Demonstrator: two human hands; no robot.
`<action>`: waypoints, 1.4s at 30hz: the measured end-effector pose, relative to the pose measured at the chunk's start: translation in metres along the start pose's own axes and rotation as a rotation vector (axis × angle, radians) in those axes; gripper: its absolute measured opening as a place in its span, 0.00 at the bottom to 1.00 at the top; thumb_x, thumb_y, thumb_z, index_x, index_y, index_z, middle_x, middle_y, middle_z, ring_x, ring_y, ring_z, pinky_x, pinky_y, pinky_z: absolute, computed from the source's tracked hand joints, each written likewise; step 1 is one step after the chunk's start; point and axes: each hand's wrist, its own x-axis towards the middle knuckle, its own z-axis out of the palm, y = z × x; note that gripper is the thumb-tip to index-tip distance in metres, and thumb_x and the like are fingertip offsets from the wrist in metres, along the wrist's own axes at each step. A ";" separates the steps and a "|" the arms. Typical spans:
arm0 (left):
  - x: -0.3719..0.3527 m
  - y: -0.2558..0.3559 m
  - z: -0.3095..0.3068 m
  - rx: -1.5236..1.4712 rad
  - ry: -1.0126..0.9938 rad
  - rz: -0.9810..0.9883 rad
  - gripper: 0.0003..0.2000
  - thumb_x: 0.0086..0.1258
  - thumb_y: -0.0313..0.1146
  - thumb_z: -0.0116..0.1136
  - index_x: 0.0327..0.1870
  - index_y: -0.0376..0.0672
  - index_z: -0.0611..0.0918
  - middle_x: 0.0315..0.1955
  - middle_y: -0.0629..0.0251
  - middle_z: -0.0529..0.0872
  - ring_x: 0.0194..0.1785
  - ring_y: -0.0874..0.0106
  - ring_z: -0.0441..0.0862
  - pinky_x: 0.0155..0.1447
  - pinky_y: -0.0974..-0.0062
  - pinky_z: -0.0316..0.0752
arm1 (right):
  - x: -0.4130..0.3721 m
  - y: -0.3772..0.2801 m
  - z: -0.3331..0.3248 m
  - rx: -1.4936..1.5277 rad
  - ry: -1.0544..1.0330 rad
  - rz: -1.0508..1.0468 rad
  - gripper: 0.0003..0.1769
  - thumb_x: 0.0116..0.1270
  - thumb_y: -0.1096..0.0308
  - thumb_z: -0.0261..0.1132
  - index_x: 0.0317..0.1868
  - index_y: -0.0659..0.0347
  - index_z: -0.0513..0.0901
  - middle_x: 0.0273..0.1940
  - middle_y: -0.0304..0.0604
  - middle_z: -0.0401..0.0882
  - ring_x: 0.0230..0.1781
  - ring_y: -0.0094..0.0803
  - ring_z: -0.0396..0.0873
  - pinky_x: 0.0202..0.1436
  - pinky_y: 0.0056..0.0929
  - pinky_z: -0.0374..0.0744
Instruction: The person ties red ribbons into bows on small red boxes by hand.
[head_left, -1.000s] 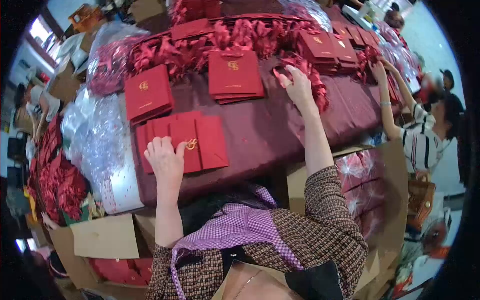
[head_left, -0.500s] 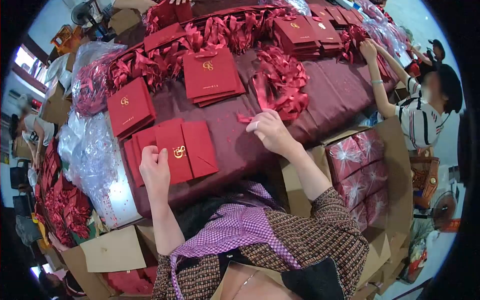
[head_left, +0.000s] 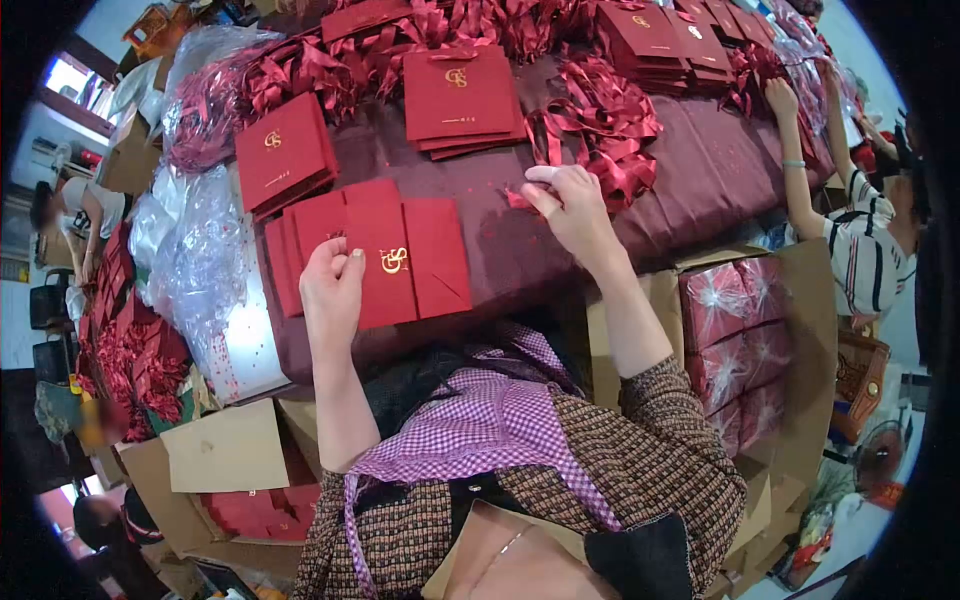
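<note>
My left hand (head_left: 333,285) is closed, thumb against curled fingers, over the left part of several overlapping flat red paper bags (head_left: 437,255) with a gold logo. Whatever is between those fingers is hidden. At the front edge of a tangled heap of shiny red ribbons (head_left: 605,125), my right hand (head_left: 575,208) is closed in a pinch on a ribbon. A short ribbon end (head_left: 517,198) pokes out left of its fingertips. Behind the flat bags stand two stacks of finished-looking bags, one at the left (head_left: 285,155) and one in the middle (head_left: 462,95).
A dark red cloth (head_left: 700,170) covers the table. Clear plastic wrap (head_left: 200,250) lies at its left. An open carton holds wrapped red packs (head_left: 735,350) at my right; another carton (head_left: 225,445) stands at front left. A co-worker in a striped top (head_left: 865,250) reaches in from the right.
The whole view has shifted, so the table and bags appear higher and farther right. My left hand stays over the flat bags; my right hand stays by the ribbon heap.
</note>
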 end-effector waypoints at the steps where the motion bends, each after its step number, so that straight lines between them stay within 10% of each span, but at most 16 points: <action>1: -0.002 0.003 0.002 -0.026 0.007 -0.010 0.12 0.68 0.26 0.59 0.48 0.28 0.78 0.25 0.66 0.84 0.30 0.83 0.75 0.35 0.81 0.71 | 0.003 -0.003 0.006 -0.084 -0.009 -0.017 0.13 0.59 0.63 0.71 0.44 0.57 0.83 0.39 0.41 0.82 0.43 0.39 0.77 0.50 0.35 0.70; 7: -0.007 0.005 -0.002 -0.171 -0.012 -0.018 0.09 0.68 0.25 0.58 0.45 0.30 0.79 0.26 0.67 0.84 0.30 0.84 0.76 0.34 0.83 0.70 | 0.009 -0.014 0.033 -0.226 0.006 -0.152 0.07 0.57 0.66 0.70 0.35 0.55 0.82 0.34 0.38 0.79 0.42 0.37 0.77 0.52 0.39 0.68; 17: -0.008 0.003 0.002 -0.145 -0.014 0.010 0.08 0.66 0.24 0.59 0.44 0.31 0.79 0.19 0.75 0.77 0.25 0.87 0.68 0.29 0.84 0.65 | 0.025 -0.090 0.059 0.360 -0.139 -0.260 0.08 0.62 0.72 0.65 0.43 0.57 0.79 0.36 0.42 0.79 0.41 0.41 0.76 0.52 0.37 0.69; 42: -0.022 0.017 0.001 -0.276 -0.017 0.099 0.10 0.64 0.19 0.58 0.46 0.32 0.81 0.32 0.73 0.80 0.31 0.86 0.71 0.36 0.87 0.69 | 0.026 -0.120 0.061 0.211 -0.236 -0.430 0.05 0.59 0.73 0.64 0.33 0.60 0.75 0.32 0.43 0.76 0.37 0.41 0.74 0.47 0.38 0.67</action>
